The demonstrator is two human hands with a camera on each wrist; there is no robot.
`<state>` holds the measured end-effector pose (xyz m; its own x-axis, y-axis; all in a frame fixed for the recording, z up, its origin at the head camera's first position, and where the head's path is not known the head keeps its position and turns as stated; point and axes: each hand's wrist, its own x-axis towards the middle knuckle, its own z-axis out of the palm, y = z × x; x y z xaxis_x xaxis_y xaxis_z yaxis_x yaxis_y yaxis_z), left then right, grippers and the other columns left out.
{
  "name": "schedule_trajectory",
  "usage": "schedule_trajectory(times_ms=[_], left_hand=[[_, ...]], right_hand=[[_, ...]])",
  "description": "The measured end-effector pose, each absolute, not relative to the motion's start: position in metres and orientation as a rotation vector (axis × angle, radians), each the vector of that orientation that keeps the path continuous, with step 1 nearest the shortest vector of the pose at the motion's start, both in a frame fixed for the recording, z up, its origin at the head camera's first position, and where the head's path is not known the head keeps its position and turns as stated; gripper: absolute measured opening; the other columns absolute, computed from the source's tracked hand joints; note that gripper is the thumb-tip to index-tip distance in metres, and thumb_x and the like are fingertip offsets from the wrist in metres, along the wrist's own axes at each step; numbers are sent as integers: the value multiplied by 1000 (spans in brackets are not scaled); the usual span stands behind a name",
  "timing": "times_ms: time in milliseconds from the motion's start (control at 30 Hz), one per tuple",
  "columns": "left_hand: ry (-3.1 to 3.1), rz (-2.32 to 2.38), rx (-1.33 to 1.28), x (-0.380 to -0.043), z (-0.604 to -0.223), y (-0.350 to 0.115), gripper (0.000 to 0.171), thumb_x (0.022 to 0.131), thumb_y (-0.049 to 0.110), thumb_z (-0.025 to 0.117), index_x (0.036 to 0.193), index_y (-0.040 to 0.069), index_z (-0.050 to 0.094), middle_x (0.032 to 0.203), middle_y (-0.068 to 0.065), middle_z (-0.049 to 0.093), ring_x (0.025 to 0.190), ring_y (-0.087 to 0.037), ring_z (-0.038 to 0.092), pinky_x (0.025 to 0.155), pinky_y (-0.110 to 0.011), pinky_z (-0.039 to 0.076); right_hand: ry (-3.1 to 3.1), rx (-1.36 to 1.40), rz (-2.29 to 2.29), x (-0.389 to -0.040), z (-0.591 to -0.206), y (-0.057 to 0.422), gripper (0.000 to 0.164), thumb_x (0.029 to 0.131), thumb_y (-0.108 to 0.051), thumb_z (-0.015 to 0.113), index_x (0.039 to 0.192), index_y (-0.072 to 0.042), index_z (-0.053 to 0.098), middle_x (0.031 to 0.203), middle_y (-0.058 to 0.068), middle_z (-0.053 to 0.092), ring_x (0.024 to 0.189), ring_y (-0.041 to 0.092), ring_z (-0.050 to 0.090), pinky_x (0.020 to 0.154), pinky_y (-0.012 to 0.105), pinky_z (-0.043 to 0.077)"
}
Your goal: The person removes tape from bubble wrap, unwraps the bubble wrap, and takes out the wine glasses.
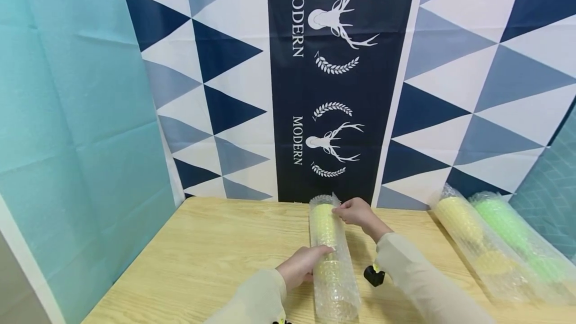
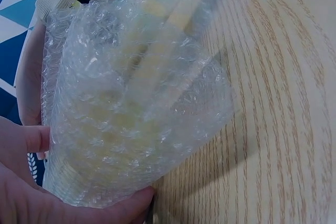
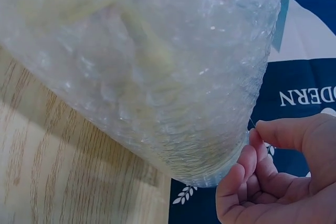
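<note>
A yellow object (image 1: 324,221), rolled in clear bubble wrap (image 1: 335,289), lies lengthwise on the wooden table in the head view. The wrap blurs its exact kind. My left hand (image 1: 302,265) grips the roll from its left side, thumb over the top. Toward the roll's far end, my right hand (image 1: 355,212) pinches the wrap's edge between thumb and fingertips. In the right wrist view the right hand (image 3: 278,166) has its thumb and forefinger together at the wrap's rim. The left wrist view has the left hand (image 2: 68,203) curled around the bubble wrap (image 2: 136,114).
On the table's right lie two more bubble-wrapped rolls, one yellow (image 1: 463,224) and one green (image 1: 508,224). A patterned cloth (image 1: 234,114) hangs behind the table (image 1: 216,264), and a teal curtain (image 1: 81,114) hangs at the left.
</note>
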<state>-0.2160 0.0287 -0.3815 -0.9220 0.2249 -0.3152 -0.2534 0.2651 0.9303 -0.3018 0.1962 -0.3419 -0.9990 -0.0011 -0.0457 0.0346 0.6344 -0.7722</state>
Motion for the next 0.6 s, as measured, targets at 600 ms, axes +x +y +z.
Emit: schedule_trajectory(times_ms=[600], left_hand=[[2143, 1719, 2, -217, -384, 28, 54, 89, 40, 58, 118, -6, 54, 103, -11, 66, 91, -16, 67, 84, -38, 57]], right_hand=[[2753, 67, -1351, -297, -338, 201, 26, 87, -18, 66, 94, 6, 69, 78, 3, 58, 77, 17, 56, 80, 36, 58]])
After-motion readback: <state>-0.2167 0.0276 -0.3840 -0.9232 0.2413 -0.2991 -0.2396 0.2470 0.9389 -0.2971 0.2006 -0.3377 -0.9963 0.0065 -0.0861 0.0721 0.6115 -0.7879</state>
